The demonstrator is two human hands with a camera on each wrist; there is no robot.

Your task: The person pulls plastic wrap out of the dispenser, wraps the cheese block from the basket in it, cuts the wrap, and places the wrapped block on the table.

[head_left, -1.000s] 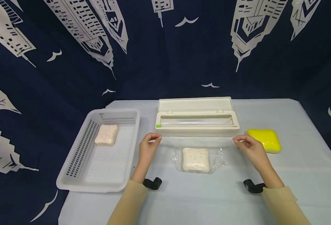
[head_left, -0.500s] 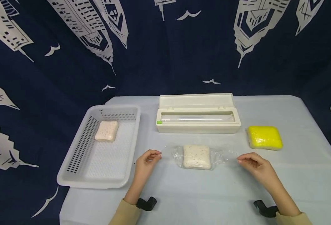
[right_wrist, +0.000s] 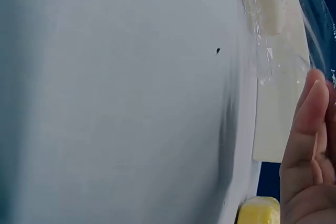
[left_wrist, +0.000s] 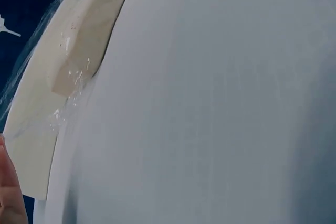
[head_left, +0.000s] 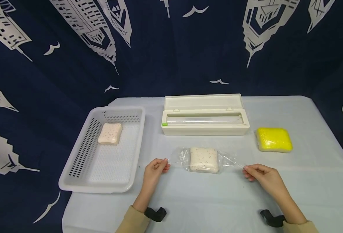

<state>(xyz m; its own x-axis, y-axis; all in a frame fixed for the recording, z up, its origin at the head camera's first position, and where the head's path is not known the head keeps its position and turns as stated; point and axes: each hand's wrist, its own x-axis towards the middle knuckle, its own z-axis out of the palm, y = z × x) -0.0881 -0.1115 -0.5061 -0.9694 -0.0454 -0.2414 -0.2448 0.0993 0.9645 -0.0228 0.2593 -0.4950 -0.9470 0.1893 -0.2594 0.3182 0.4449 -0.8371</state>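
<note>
Fingers (right_wrist: pixel 312 103) of left hand (head_left: pixel 154 171), right hand (head_left: pixel 263 177) pinch ends of clear film (head_left: pixel 226 159)! Speckled white block (head_left: pixel 204 159) sits wrapped between, on tabletop (head_left: pixel 212 200); yellow block (head_left: pixel 274 139) beyond right hand.

Speckled off-wht block (head_left: pixel 204 160) – in clr film (head_left: pixel 224 159), crinkled at sides – on tbl (head_left: pixel 209 200)

My hands (head_left: pixel 154 170) are bare; I wear plain tan sleeves (head_left: pixel 132 220) and two bent, matte-black wrist cameras (head_left: pixel 156 214).
</note>
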